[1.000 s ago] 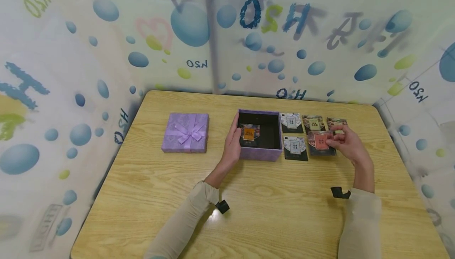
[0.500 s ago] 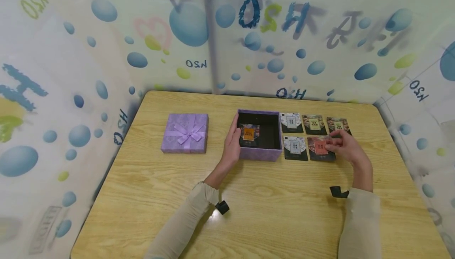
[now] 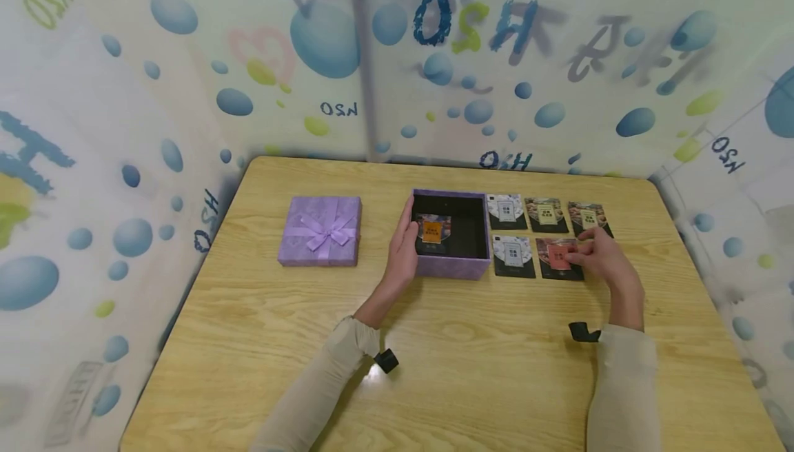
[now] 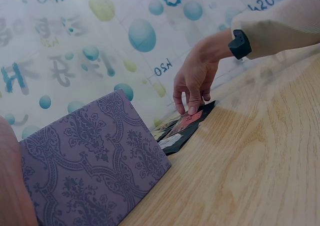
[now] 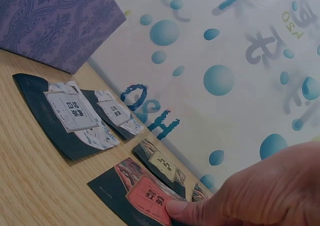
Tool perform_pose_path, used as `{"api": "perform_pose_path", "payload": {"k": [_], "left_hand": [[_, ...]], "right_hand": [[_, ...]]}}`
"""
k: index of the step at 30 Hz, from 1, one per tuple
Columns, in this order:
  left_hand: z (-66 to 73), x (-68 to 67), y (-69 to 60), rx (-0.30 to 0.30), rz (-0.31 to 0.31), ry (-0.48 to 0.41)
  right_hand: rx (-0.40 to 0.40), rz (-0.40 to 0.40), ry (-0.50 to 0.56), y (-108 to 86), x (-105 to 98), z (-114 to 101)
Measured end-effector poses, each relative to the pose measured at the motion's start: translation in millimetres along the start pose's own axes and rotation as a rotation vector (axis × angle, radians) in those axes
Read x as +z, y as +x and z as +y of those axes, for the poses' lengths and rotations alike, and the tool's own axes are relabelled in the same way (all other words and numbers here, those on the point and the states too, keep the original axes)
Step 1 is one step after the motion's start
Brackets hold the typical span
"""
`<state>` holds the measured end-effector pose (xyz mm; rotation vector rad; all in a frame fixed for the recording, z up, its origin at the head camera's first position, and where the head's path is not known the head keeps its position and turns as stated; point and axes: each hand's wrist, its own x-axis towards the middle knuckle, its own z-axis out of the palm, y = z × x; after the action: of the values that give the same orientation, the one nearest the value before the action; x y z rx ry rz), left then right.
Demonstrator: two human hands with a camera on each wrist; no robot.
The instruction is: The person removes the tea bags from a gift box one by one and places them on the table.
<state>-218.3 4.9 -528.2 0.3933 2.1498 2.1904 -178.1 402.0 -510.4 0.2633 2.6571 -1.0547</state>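
In the head view my left hand (image 3: 400,249) lies along the left side of an open purple patterned box (image 3: 453,268), its fingers straight against the wall. A tea packet with an orange label (image 3: 432,233) is inside the box, towards the left. My right hand (image 3: 604,259) pinches the right side of a red-labelled tea packet (image 3: 548,256), which lies on the table. In the right wrist view the thumb (image 5: 185,211) is on the red label; the other fingers are largely hidden there.
Two white-labelled tea packets (image 3: 506,211) lie just right of the box. Two yellowish-labelled packets (image 3: 546,214) lie behind the red one, the right one partly covered by my hand. A purple lid with a ribbon bow (image 3: 320,231) sits left on the wooden table (image 3: 471,369).
The red-labelled packet, tilted and raised a second ago, has come down flat in front of the yellowish ones. My right hand moved slightly down with it; the left hand stayed at the box.
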Motion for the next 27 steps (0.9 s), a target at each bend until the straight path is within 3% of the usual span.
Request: {"api": "perform_pose_path", "payload": {"k": [6,11,15,27], "left_hand": [[1.0,0.9,0.5,0.01,-0.004,0.005],[0.7,0.7,0.5,0.014,-0.006,0.003],[1.4,0.5,1.0,0.011,-0.005,0.006],[0.3,0.5,0.1,0.017,-0.007,-0.005]], "right_hand": [[0.025,0.014,-0.051,-1.9,-3,0],[0.012,-0.003,-0.022,-2.9,-4,0],[-0.027,0.005,0.014,-6.4,-8,-3],[-0.198,0.168,0.143,-8.5,-2,-15]]}}
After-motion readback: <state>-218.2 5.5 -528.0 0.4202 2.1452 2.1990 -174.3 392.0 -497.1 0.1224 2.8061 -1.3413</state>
